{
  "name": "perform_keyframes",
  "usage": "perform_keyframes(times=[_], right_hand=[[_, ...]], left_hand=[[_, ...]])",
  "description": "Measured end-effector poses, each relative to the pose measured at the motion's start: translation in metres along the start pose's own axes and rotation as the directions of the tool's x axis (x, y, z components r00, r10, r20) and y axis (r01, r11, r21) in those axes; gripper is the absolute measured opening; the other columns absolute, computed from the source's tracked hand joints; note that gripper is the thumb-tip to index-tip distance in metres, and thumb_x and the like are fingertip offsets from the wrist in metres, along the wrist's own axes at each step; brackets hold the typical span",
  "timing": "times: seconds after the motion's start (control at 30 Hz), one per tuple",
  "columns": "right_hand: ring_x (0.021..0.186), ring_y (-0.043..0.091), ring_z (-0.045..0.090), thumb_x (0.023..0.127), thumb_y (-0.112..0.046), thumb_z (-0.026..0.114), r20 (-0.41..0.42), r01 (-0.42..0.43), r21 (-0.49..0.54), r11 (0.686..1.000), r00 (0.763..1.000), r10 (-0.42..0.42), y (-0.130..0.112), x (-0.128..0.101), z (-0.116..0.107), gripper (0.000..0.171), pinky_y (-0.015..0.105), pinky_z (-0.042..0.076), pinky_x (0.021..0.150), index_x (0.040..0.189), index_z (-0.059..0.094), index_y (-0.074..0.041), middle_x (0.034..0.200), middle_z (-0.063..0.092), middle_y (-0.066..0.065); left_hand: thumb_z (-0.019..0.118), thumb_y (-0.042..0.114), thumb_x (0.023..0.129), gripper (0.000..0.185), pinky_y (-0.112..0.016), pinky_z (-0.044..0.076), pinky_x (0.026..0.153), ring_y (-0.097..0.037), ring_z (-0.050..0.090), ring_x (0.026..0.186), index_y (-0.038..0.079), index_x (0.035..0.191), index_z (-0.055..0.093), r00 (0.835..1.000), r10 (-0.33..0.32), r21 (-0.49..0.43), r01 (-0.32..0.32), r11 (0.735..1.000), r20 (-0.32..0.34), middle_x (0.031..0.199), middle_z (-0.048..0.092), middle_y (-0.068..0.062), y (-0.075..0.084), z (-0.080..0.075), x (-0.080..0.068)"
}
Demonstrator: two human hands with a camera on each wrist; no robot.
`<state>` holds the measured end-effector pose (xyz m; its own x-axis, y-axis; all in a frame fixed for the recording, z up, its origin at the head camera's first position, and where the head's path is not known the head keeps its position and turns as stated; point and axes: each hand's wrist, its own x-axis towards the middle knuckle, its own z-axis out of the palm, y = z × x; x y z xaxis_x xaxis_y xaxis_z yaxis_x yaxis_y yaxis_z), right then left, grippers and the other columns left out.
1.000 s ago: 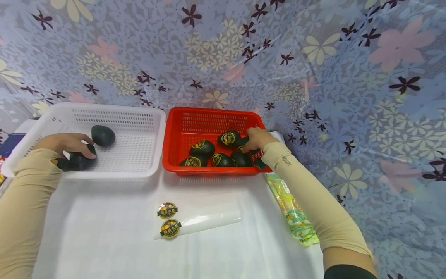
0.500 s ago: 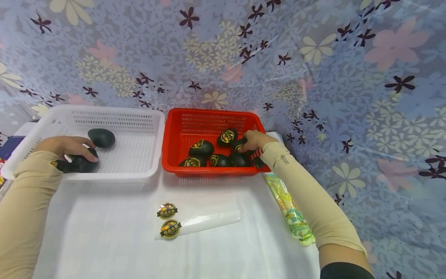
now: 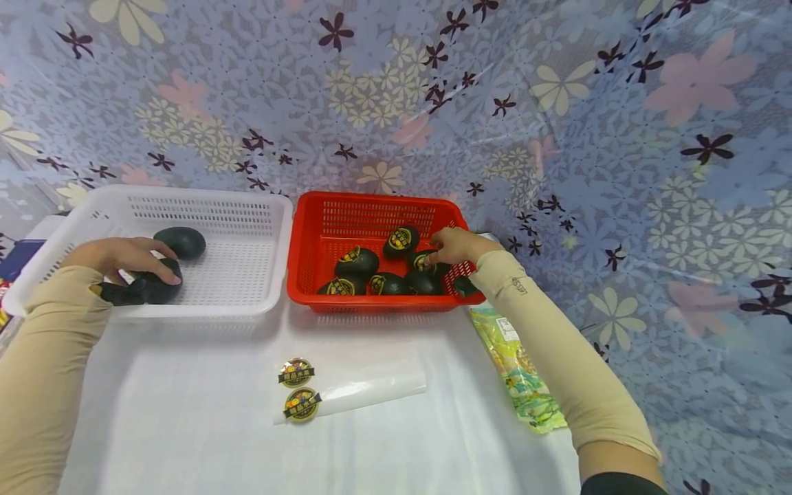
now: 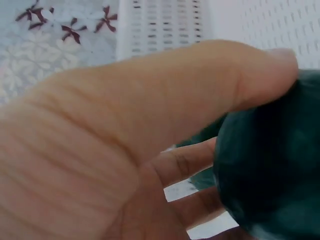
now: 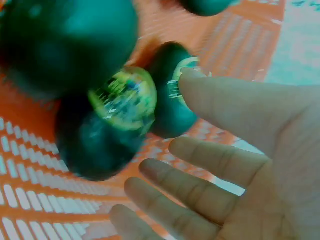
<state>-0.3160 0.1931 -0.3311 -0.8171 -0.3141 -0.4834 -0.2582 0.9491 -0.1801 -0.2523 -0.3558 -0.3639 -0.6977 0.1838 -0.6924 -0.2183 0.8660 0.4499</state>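
In the head view my left hand (image 3: pixel 131 258) reaches into the white basket (image 3: pixel 238 251) and grips a dark green avocado (image 3: pixel 164 289), thumb laid over it. The left wrist view shows that avocado (image 4: pixel 270 165) close up, partly covered by the thumb. A second avocado (image 3: pixel 188 240) lies just beyond the hand. Over the right side of the red basket (image 3: pixel 371 214) is my right hand (image 3: pixel 459 246), fingers spread and nothing gripped. Its thumb overlaps a stickered avocado (image 5: pixel 167 112) in the right wrist view. Several avocados with gold-and-black round stickers lie around it.
A clear backing sheet (image 3: pixel 377 378) with two round stickers (image 3: pixel 302 404) lies on the white tabletop (image 3: pixel 185 426), in front of the baskets. A green-yellow plastic packet (image 3: pixel 518 375) lies beside the right forearm. Flowered cloth (image 3: pixel 396 89) hangs behind.
My right hand has loosened from a stickered avocado in the red basket and drawn slightly back. The avocado in my left hand has shifted a little rightward.
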Motion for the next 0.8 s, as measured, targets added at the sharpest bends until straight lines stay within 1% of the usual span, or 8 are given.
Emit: perform_keyframes(times=[0.1,0.23,0.37,0.47,0.53,0.63,0.7,0.8], right_hand=[[0.146,0.040,0.038,0.101,-0.034,0.060,-0.017,0.067,0.004,0.998,0.998,-0.067,-0.009,-0.008,-0.006,0.062,0.057,0.034,0.119,0.149,0.043,0.000,0.155,0.045,0.020],[0.140,0.037,0.047,0.101,-0.037,0.059,-0.054,0.159,0.001,0.987,0.986,-0.158,-0.029,-0.023,-0.010,0.061,0.056,0.037,0.118,0.150,0.044,-0.004,0.151,0.050,0.018],[0.129,0.033,0.058,0.100,-0.035,0.061,-0.123,0.273,0.026,0.962,0.956,-0.268,-0.054,-0.041,-0.004,0.058,0.051,0.046,0.111,0.148,0.048,-0.006,0.144,0.058,0.016],[0.115,0.029,0.065,0.099,-0.032,0.064,-0.201,0.358,0.085,0.930,0.920,-0.336,-0.069,-0.053,0.008,0.050,0.044,0.053,0.100,0.142,0.055,-0.007,0.129,0.066,0.012],[0.104,0.022,0.066,0.098,-0.031,0.065,-0.261,0.410,0.120,0.904,0.892,-0.370,-0.077,-0.060,0.020,0.044,0.038,0.056,0.093,0.136,0.060,-0.008,0.118,0.071,0.007],[0.094,0.014,0.066,0.096,-0.029,0.069,-0.328,0.490,0.146,0.860,0.844,-0.425,-0.090,-0.070,0.041,0.036,0.032,0.056,0.085,0.127,0.066,-0.011,0.105,0.073,0.001],[0.092,0.011,0.066,0.095,-0.027,0.071,-0.349,0.547,0.133,0.827,0.807,-0.477,-0.099,-0.076,0.056,0.033,0.030,0.057,0.084,0.123,0.069,-0.011,0.103,0.074,0.000],[0.090,0.010,0.065,0.093,-0.025,0.073,-0.332,0.607,0.128,0.784,0.772,-0.542,-0.108,-0.080,0.080,0.030,0.028,0.057,0.083,0.119,0.071,-0.011,0.100,0.074,0.000]], left_hand=[[0.066,0.039,0.094,0.085,-0.062,0.052,0.092,-0.062,0.031,0.131,-0.008,0.149,0.020,0.998,0.040,0.017,-0.039,0.999,-0.043,0.148,0.012,-0.045,0.008,-0.001,-0.005],[0.067,0.041,0.093,0.087,-0.054,0.056,0.083,-0.056,0.043,0.128,-0.006,0.150,0.021,0.989,0.101,0.012,-0.100,0.995,-0.104,0.147,0.026,-0.042,0.023,0.001,-0.009],[0.069,0.037,0.093,0.084,-0.049,0.060,0.078,-0.045,0.060,0.115,-0.003,0.152,0.024,0.964,0.193,-0.022,-0.200,0.980,-0.181,0.144,0.036,-0.040,0.041,0.011,-0.011],[0.071,0.032,0.093,0.082,-0.043,0.062,0.076,-0.037,0.065,0.109,0.002,0.154,0.025,0.922,0.273,-0.059,-0.299,0.952,-0.274,0.146,0.036,-0.038,0.056,0.024,-0.014],[0.072,0.029,0.092,0.081,-0.037,0.062,0.074,-0.034,0.064,0.108,0.007,0.156,0.026,0.882,0.320,-0.071,-0.365,0.928,-0.347,0.149,0.035,-0.035,0.066,0.034,-0.018],[0.073,0.025,0.092,0.081,-0.035,0.060,0.074,-0.039,0.059,0.116,0.013,0.158,0.027,0.818,0.380,-0.072,-0.452,0.889,-0.432,0.152,0.034,-0.031,0.080,0.047,-0.025],[0.073,0.025,0.091,0.081,-0.042,0.059,0.080,-0.045,0.055,0.122,0.017,0.158,0.028,0.782,0.409,-0.058,-0.490,0.870,-0.470,0.154,0.035,-0.029,0.088,0.056,-0.031],[0.074,0.025,0.090,0.084,-0.060,0.054,0.091,-0.052,0.048,0.132,0.021,0.159,0.027,0.738,0.445,-0.041,-0.537,0.843,-0.508,0.153,0.038,-0.028,0.101,0.070,-0.041]])
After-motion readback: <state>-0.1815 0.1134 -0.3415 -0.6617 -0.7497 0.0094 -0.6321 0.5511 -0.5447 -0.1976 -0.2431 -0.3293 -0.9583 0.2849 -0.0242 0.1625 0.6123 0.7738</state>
